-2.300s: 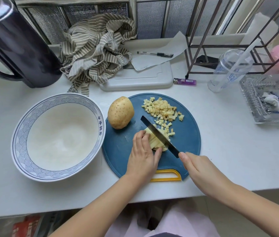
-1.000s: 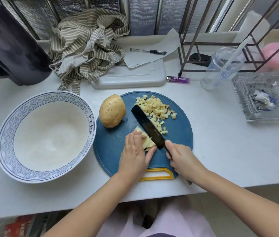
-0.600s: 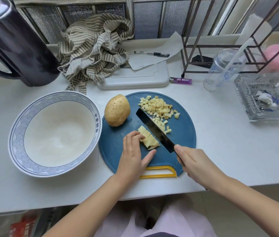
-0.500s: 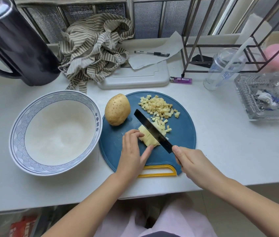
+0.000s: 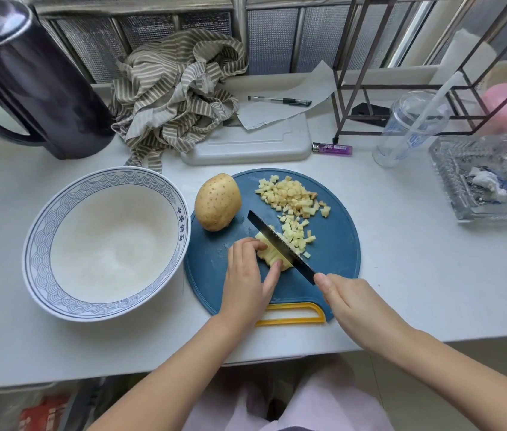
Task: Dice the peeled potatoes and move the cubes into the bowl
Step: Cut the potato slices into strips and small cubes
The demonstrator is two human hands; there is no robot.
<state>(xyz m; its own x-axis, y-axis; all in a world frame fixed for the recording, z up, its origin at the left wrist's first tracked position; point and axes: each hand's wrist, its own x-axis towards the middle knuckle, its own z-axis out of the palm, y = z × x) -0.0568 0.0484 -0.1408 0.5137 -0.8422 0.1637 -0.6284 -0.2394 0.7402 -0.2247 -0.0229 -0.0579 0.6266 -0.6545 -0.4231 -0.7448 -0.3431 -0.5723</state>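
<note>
Fingers (image 5: pixel 244 245) of left hand (image 5: pixel 247 281) curl over potato strips (image 5: pixel 270 254), bunching them for the knife (image 5: pixel 280 244) — right hand (image 5: pixel 351 300) grips its handle; bowl (image 5: pixel 37 241) sits just left.

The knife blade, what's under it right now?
The knife lies across a potato piece cut into strips on the blue board, steadied by the left hand. Where the edge meets it is hidden by the blade itself.

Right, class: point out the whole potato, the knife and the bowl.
whole potato (image 5: pixel 217 202), head view, middle of its skin.
knife (image 5: pixel 269 233), head view, flat of the blade.
bowl (image 5: pixel 37 250), head view, patterned left rim.
</note>
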